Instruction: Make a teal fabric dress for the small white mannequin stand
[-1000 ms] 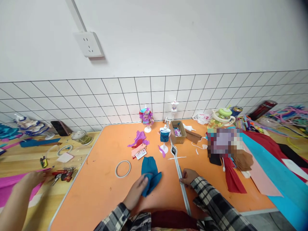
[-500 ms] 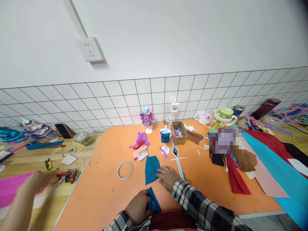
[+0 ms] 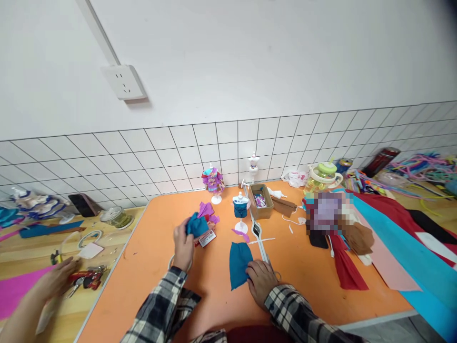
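My left hand [image 3: 183, 247] is closed on a crumpled piece of teal crepe paper [image 3: 197, 225], held over a small pile of purple and pink scraps [image 3: 207, 209] and a printed label [image 3: 207, 237]. My right hand [image 3: 262, 282] has its fingers curled over the right edge of a flat teal crepe paper piece [image 3: 240, 264] on the orange table; its thumb is hidden. Behind that piece stands a small dress form [image 3: 240, 208] wrapped in teal. A long white tool [image 3: 257, 232] lies beside it, partly under my right hand. My left forearm mostly covers a tape ring [image 3: 170, 261].
A cardboard box [image 3: 261, 202], a dressed purple mini form [image 3: 213, 183] and a bare one [image 3: 253, 163] stand at the back. A glass teapot [image 3: 323, 177] and coloured paper sheets [image 3: 396, 257] occupy the right. At left, another person's hand [image 3: 57, 277] is near keys [image 3: 87, 277].
My left hand has carried the crumpled teal paper from the table's front edge up and left to the scrap pile. The flat teal piece has slid rightward with my right hand.
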### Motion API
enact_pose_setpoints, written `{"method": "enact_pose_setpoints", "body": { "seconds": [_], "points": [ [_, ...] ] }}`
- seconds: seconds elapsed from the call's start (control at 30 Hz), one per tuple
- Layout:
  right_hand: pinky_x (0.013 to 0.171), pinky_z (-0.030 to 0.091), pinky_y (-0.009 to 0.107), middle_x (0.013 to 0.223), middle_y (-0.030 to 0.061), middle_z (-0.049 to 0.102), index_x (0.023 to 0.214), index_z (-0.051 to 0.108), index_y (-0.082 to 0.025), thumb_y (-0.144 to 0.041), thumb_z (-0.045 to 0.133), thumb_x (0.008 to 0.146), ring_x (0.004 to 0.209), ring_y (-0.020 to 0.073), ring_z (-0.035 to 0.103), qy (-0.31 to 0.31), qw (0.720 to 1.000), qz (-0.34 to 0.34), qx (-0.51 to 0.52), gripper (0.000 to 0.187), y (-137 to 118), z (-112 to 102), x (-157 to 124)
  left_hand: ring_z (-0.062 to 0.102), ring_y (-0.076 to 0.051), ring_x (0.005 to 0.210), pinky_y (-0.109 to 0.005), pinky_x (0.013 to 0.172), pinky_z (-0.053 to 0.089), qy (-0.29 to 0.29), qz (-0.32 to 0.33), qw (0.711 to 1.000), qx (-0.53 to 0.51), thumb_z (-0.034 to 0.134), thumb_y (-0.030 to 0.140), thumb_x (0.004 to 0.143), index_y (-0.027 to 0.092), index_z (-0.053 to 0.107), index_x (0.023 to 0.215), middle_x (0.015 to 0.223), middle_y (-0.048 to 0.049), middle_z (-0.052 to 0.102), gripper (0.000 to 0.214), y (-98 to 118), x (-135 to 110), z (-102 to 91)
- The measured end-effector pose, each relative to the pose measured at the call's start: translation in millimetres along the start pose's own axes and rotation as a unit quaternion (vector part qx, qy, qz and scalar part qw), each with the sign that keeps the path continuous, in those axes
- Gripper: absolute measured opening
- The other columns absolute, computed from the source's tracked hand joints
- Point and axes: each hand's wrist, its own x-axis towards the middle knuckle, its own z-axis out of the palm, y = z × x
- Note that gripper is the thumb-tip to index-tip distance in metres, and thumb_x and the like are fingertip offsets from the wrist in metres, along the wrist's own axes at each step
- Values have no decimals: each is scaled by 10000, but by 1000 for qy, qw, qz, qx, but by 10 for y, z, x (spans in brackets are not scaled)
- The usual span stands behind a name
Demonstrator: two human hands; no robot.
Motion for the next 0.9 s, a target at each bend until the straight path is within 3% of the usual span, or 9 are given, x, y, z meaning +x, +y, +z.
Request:
{"method": "enact_pose_setpoints", "body": {
  "seconds": [0.07, 0.13, 0.27, 0.4, 0.5, 0.6, 0.73, 0.8, 0.9],
  "points": [
    [1021, 260, 377, 1153, 50, 610, 1013, 610, -229, -238, 540, 820, 1105, 218, 479, 13, 1000, 1, -4, 205, -7, -18, 2, 412, -272, 1219, -464, 1037, 315, 16, -17, 999, 25, 321, 127, 824, 141, 314, 1419, 1250, -149, 493, 595, -110, 243, -9],
    [1003, 270, 382, 1197, 57, 590, 1031, 612, -233, -215, 526, 813, 1108, 223, 474, 25, 1000, -3, -4, 235, -13, -28, -9, 353, -301, 1280, -508, 1063, 246, -32, -24, 997, 70, 357, 198, 862, 175, 338, 1424, 1344, -143, 464, 563, -238, 333, 42],
    [908, 314, 359, 1037, 44, 635, 907, 640, -241, -193, 526, 796, 976, 210, 510, 24, 1000, -19, 6, 166, -1, -10, -35, 431, -371, 1222, -583, 980, 304, -167, -36, 979, 113, 525, 417, 809, 276, 603, 1214, 1345, -92, 538, 436, -447, 175, 273],
    [812, 321, 339, 873, 35, 641, 873, 643, -232, -184, 525, 785, 855, 194, 513, -20, 999, -31, 7, 155, 35, 1, -19, 329, -349, 1328, -567, 1012, 266, -210, -47, 965, 149, 427, 468, 862, 274, 468, 1361, 1472, -84, 407, 536, -464, 5, 369],
    [785, 318, 339, 853, 29, 641, 897, 647, -243, -182, 514, 796, 827, 192, 513, -62, 998, -15, -2, 177, 15, -32, 11, 243, -347, 1365, -577, 1033, 203, -123, -63, 973, 187, 348, 480, 906, 228, 324, 1444, 1499, -115, 346, 595, -343, -52, 294],
    [786, 329, 336, 868, 25, 648, 932, 635, -240, -176, 515, 800, 837, 193, 523, -104, 994, 13, 16, 190, -84, -101, 47, 298, -329, 1323, -553, 1029, 204, 7, -56, 972, 227, 373, 398, 918, 183, 420, 1374, 1429, -137, 433, 506, -213, -124, 207],
    [763, 374, 304, 930, 21, 646, 977, 596, -220, -237, 551, 805, 882, 190, 530, -125, 985, -11, 118, 179, -233, -224, 99, 457, -305, 1164, -553, 984, 260, -21, -33, 975, 220, 442, 338, 896, 199, 541, 1241, 1261, -123, 583, 385, -187, -184, 121],
    [783, 390, 297, 980, 27, 639, 987, 594, -217, -222, 514, 835, 909, 181, 526, -108, 982, -49, 149, 172, -238, -270, 123, 458, -326, 1157, -557, 962, 295, 16, -38, 976, 214, 444, 319, 891, 174, 520, 1264, 1263, -150, 569, 407, -190, -204, 74],
    [854, 396, 322, 1052, 45, 623, 981, 619, -215, -171, 476, 844, 978, 192, 510, -65, 989, -51, 127, 203, -150, -279, 143, 487, -341, 1137, -543, 947, 353, 52, 56, 985, 156, 413, 254, 895, 122, 518, 1257, 1205, -192, 576, 400, -67, -350, 57]
  ]
}}
